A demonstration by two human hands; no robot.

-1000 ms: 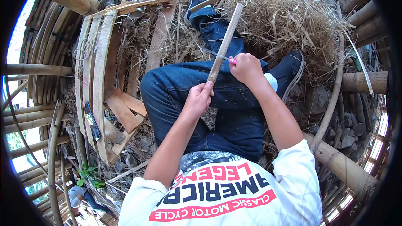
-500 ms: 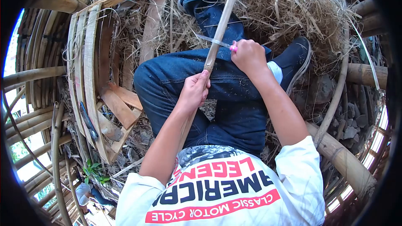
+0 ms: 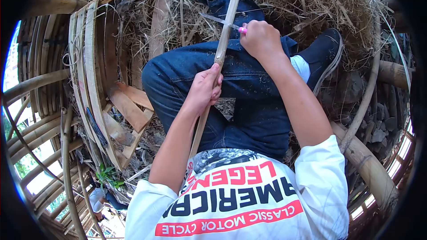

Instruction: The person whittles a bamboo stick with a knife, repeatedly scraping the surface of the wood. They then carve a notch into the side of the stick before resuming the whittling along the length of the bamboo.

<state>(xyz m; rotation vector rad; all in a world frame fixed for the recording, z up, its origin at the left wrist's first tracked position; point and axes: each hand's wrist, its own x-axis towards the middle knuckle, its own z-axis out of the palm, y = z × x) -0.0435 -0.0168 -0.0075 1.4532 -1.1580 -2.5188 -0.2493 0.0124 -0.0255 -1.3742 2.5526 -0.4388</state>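
A long pale wooden stick (image 3: pixel 231 15) runs from my lap up past my bent leg. My left hand (image 3: pixel 205 86) is wrapped round it just below a knot. In my right hand (image 3: pixel 261 40) is a knife (image 3: pixel 221 21) with a pink handle. Its thin blade lies across the stick, above my left hand, and points to the left. Small shavings dot my dark jeans.
Pale boards (image 3: pixel 92 62) and wood offcuts (image 3: pixel 129 109) lie at the left, beside a bamboo wall. Straw-like shavings (image 3: pixel 311 4) are heaped beyond my shoes. A thick bamboo pole (image 3: pixel 367 164) is at the right. Another person (image 3: pixel 98 200) shows at the lower left.
My right hand and the knife have moved up and slightly left in the view. The stick's far end has shifted up, out of the frame. My left hand is slightly higher, still round the stick.
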